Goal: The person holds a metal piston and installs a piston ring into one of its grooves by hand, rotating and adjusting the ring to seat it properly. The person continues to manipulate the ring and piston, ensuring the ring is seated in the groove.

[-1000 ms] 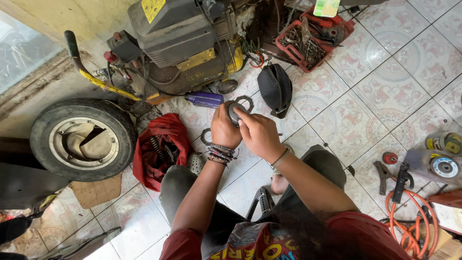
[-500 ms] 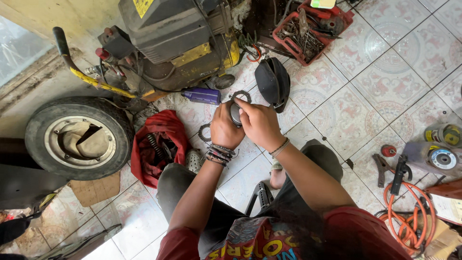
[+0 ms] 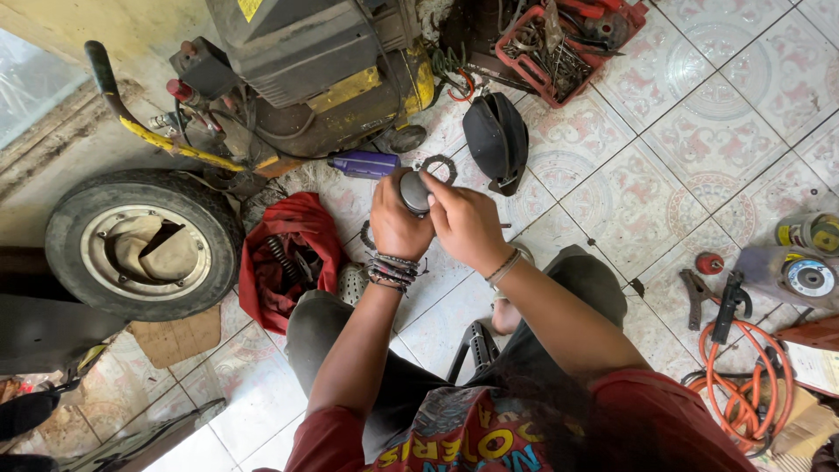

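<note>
My left hand [image 3: 395,223] and my right hand [image 3: 465,225] are raised together over the tiled floor. Both are closed around a small round grey metal part [image 3: 412,190] with a dome-shaped end. Several dark bracelets circle my left wrist and a thin band my right. Just beyond the part a toothed metal ring [image 3: 440,165] lies on the floor. A purple cylinder-shaped tool [image 3: 363,163] lies to its left.
A small wheel with tyre [image 3: 142,242] lies at left. Next to my knee is a red cloth holding springs [image 3: 287,253]. A yellow and black machine [image 3: 315,74] stands ahead, with a black pouch [image 3: 496,140] and a red tool tray [image 3: 564,39]. An orange hose [image 3: 743,385], pliers and discs lie right.
My hands have stayed together on the grey part, with the fingers shifting slightly around it. The view has drifted, so the floor things sit a little lower in the picture.
</note>
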